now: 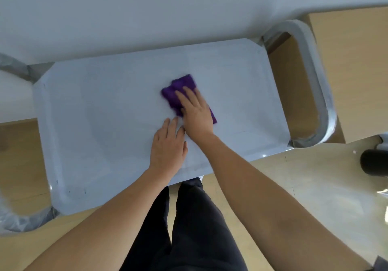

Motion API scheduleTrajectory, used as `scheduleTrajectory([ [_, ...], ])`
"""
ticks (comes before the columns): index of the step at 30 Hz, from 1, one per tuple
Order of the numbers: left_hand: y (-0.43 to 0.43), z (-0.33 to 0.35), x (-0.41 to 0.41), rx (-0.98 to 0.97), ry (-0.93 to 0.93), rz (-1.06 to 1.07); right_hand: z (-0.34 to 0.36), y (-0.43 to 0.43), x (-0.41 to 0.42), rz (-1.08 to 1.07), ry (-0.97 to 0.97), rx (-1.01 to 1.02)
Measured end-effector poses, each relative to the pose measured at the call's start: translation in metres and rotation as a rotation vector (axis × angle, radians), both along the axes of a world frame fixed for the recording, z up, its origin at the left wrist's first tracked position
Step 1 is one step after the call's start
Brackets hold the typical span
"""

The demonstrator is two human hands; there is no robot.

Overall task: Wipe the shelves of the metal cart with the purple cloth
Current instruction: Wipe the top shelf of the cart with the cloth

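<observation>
Under the flat right hand (196,113), the purple cloth (182,90) on the cart shelf (105,107).

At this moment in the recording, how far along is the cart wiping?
Done: nothing certain; the top shelf shows no streaks that tell wiped from unwiped areas. In hand: the right hand presses the purple cloth flat on that shelf, right of centre, while the left hand rests flat beside it. Left: anything below the top shelf is hidden, so it cannot be judged.
</observation>
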State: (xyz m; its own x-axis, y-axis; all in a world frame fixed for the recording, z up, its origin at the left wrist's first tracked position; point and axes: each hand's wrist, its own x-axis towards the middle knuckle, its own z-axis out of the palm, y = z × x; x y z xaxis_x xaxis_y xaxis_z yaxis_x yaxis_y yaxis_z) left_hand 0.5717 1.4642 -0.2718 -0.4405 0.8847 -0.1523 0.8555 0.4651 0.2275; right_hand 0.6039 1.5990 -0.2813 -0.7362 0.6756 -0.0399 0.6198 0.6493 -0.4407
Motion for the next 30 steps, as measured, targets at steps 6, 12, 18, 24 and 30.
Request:
scheduleTrajectory([
  [6, 0.038, 0.001, 0.021, 0.05, 0.0, -0.048, -0.002, 0.098, 0.074, -0.406, 0.007, 0.002],
  [12, 0.084, -0.002, 0.038, 0.008, 0.02, -0.073, 0.001, 0.085, 0.047, -0.17, 0.015, 0.036],
  [18, 0.104, -0.007, 0.052, -0.046, 0.02, -0.032, -0.013, 0.173, 0.085, -0.228, 0.042, 0.094],
  [24, 0.111, -0.004, 0.064, -0.073, 0.056, 0.021, -0.009, 0.144, 0.039, -0.189, 0.074, 0.07],
  [30, 0.112, -0.007, 0.063, -0.074, 0.049, 0.028, -0.021, 0.192, 0.061, 0.152, 0.087, 0.073],
])
